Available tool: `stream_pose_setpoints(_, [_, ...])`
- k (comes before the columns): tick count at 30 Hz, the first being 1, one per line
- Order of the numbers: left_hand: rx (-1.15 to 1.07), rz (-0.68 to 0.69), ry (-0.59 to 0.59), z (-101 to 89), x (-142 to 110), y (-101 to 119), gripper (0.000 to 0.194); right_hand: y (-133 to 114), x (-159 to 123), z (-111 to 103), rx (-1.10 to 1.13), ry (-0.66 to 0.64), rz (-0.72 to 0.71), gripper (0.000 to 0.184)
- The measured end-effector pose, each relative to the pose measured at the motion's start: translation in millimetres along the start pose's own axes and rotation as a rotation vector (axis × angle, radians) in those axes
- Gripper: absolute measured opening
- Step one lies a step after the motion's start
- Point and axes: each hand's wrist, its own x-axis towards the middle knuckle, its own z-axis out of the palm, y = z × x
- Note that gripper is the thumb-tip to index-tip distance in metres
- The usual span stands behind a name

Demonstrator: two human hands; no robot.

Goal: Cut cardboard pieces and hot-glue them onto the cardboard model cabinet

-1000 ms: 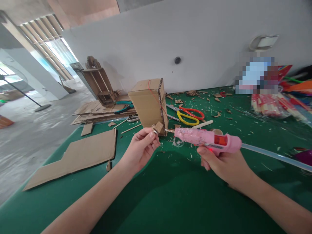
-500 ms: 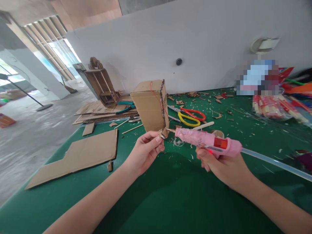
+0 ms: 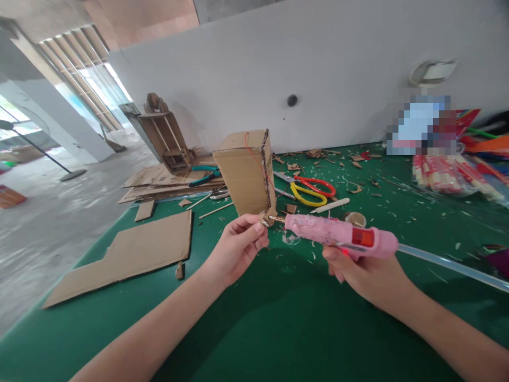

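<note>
We see the left hand (image 3: pixel 234 249) raised a little above the green bench (image 3: pixel 254 318), and its grip is pinching a small cardboard piece (image 3: pixel 265 217) between the thumb and the fingertips. This piece is just in front of the lower corner of an upright cardboard box (image 3: pixel 246 172); we cannot tell if it touches the box. The right hand (image 3: pixel 366 273) has its grip closed around the handle of a pink glue gun (image 3: pixel 338 233), and the metal nozzle of the gun points to the left and meets the small cardboard piece. A clear glue stick (image 3: pixel 449 262) comes out from the back of the gun, toward the right. Behind the gun, on the bench, lie scissors (image 3: pixel 308 190) with one red and one yellow handle, and near them a pale stick (image 3: pixel 330 205). To the left, a large flat cardboard sheet (image 3: pixel 127 254) lies on the bench, well apart from the hands. Further back we see pliers (image 3: pixel 204 174) with teal handles on a pile of cardboard. Many small scraps are spread over the bench surface.
</note>
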Motion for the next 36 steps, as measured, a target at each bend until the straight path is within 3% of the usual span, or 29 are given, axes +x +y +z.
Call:
stream_pose_setpoints(6, [0.01,-0.003,0.004,-0.1,1,-1,0.012,2,0,-1,-0.084,0.038,-0.016,0.043])
stream_pose_setpoints(18, [-0.015,-0.002,-0.01,-0.6,1,-1,0.01,5,0,0,-0.01,0.012,0.044,0.042])
stream_pose_setpoints(32, [-0.004,0.004,-0.025,-1.1,0,0,0.01,10,-1,-2,0.003,-0.049,0.008,0.042])
stream_pose_setpoints(36, [-0.005,0.004,-0.023,-0.8,0,0,0.01,13,0,-2,-0.05,0.021,0.014,0.044])
